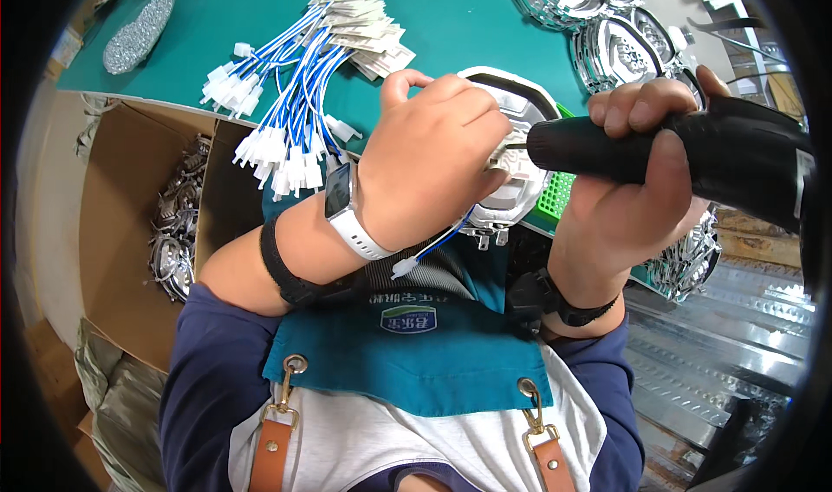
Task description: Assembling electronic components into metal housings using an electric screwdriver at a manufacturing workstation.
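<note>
My right hand [637, 175] is wrapped around a black electric screwdriver [598, 145] that lies nearly level, its bit pointing left. The bit tip reaches a silver lamp housing [520, 102] with a pale board [523, 164] inside it. My left hand [442, 136] rests over the left side of this housing, fingers curled and closed beside the bit; what they pinch is hidden. From the housing's lower edge a blue and white wire runs to a white connector [404, 268].
A bundle of boards with blue and white wires [299, 102] lies left on the green table [234, 6]. Several chrome lamp housings [615, 54] stand at the far right. A green perforated tray [557, 195] sits under the work. Left is a cardboard box [121, 232] with shiny parts.
</note>
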Tool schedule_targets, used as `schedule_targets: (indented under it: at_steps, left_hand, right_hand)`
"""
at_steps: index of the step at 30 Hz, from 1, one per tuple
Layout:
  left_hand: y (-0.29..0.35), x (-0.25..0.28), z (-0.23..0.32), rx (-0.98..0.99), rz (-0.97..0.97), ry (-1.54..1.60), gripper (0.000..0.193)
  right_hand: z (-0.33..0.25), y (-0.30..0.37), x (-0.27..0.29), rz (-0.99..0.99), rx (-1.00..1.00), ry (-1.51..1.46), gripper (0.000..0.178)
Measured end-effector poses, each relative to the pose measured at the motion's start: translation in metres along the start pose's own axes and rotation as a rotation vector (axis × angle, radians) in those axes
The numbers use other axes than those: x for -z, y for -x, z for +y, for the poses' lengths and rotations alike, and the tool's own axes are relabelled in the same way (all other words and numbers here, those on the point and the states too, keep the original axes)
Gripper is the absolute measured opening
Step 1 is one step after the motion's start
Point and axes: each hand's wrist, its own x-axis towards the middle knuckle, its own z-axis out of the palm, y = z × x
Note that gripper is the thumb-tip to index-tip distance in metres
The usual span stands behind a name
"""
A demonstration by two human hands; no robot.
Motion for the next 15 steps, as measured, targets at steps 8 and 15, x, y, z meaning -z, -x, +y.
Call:
schedule_targets:
  at_steps: [8,15]
  left_hand:
    - [-0.008,0.005,0.013,-0.054,-0.047,-0.105,0.037]
    - [-0.022,0.010,0.016,-0.093,-0.089,-0.131,0.036]
  right_hand:
    - [-0.031,0.012,0.063,0.423,0.179,-0.111,0.047]
    - [0.012,0.020,0.087,0.535,0.017,0.030,0.047]
